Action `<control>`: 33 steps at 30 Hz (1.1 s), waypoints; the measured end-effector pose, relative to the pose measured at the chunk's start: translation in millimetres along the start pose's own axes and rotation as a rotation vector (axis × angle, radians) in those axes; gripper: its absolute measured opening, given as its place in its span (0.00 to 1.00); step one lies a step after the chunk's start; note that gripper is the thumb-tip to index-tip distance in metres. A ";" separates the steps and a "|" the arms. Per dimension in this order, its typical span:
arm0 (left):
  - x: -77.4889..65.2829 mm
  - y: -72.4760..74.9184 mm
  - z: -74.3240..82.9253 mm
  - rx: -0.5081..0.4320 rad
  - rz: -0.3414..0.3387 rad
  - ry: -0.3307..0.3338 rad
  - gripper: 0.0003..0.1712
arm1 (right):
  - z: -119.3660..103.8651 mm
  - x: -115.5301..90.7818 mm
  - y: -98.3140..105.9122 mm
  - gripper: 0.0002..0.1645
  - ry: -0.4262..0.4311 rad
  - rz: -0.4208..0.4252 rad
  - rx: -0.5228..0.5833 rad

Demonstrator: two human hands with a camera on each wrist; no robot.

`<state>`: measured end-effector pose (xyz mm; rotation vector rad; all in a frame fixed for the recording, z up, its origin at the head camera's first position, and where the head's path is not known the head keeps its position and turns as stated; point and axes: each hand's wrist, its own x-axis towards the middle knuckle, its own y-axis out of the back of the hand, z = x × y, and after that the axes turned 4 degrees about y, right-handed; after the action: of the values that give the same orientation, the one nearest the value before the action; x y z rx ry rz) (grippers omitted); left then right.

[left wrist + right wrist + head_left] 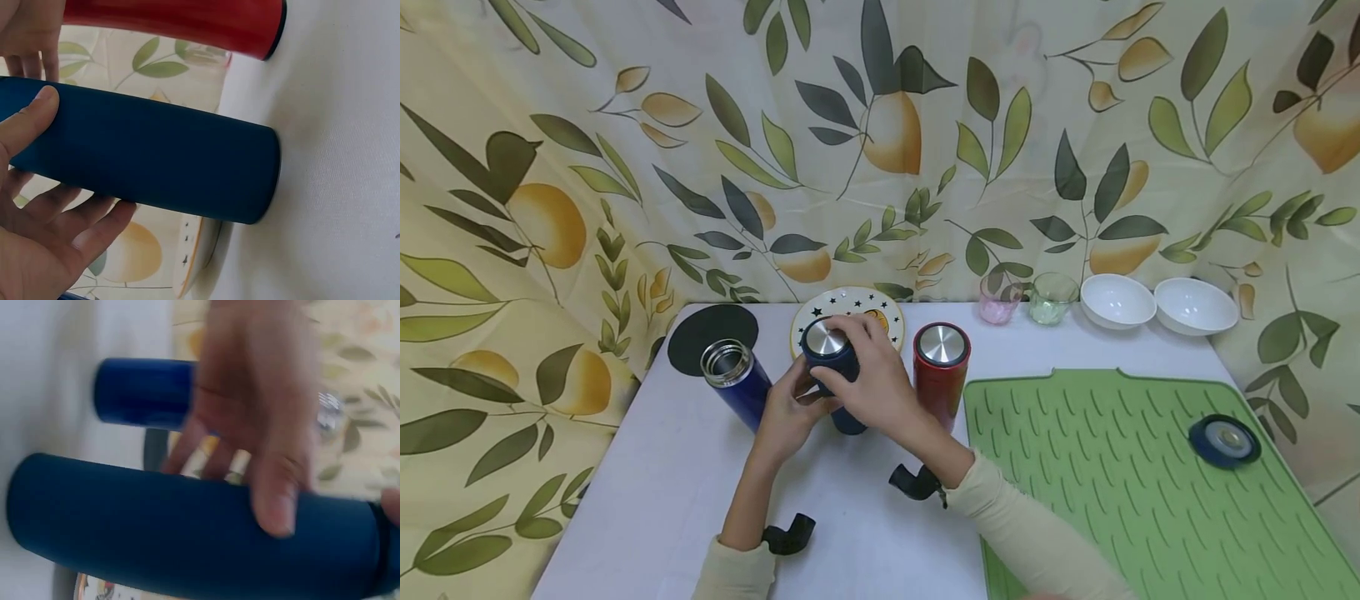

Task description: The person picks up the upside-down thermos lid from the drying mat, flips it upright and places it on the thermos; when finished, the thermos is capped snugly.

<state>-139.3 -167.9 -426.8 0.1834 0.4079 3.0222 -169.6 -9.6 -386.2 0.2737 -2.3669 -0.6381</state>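
A dark blue thermos flask stands upright on the white table, in the middle of the head view. My left hand holds its body, thumb on one side and fingers on the other, as the left wrist view shows. Over the flask's steel-topped lid my right hand curls, fingers and thumb gripping it from the sides. Left of the hands is a shiny blue flask, its steel mouth uncovered. A red flask with a steel-topped lid stands just right of them.
A star-patterned plate is behind the flask, a black round mat at the back left. Pink and green glasses and two white bowls line the back. On the green mat lies a dark lid.
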 end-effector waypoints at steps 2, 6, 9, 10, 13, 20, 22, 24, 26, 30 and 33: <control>-0.7 -0.3 3.1 0.003 0.006 0.001 0.38 | -2.5 -2.2 -5.8 0.33 0.010 0.059 -0.095; 0.0 -0.9 4.1 0.006 0.005 0.008 0.39 | -4.5 -4.5 -7.5 0.38 -0.012 0.093 -0.155; 0.9 -1.3 3.3 0.002 -0.004 0.011 0.39 | -1.0 -1.6 0.6 0.41 -0.043 0.044 0.006; 1.2 -1.4 3.1 0.002 -0.006 0.014 0.39 | 0.8 0.3 4.5 0.41 -0.058 0.015 0.094; 1.6 -1.4 3.3 0.005 -0.005 0.029 0.39 | 5.3 7.8 15.9 0.37 -0.094 -0.090 0.371; 0.3 -0.5 3.6 0.013 -0.008 0.040 0.39 | -4.5 9.4 28.5 0.26 -0.113 -0.191 0.468; 0.2 -0.6 3.6 0.009 -0.008 0.031 0.40 | -4.5 5.4 21.4 0.26 -0.082 -0.113 0.328; 0.2 -0.5 3.9 0.006 -0.003 0.023 0.40 | -1.5 1.2 8.8 0.28 -0.043 -0.009 0.162; 0.3 -0.3 3.9 0.003 0.003 0.015 0.39 | -1.1 -2.0 -3.1 0.30 -0.013 0.088 -0.006; 1.6 0.3 -1.3 -0.010 0.017 0.004 0.38 | -6.1 -6.3 -14.2 0.34 -0.010 0.177 -0.168; 4.1 0.4 -12.5 -0.006 0.014 0.005 0.39 | -5.0 -7.2 -10.7 0.36 -0.032 0.137 -0.088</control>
<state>-145.1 -171.1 -438.2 0.1796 0.3999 3.0379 -160.6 -18.2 -392.3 0.0630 -2.3564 -0.6836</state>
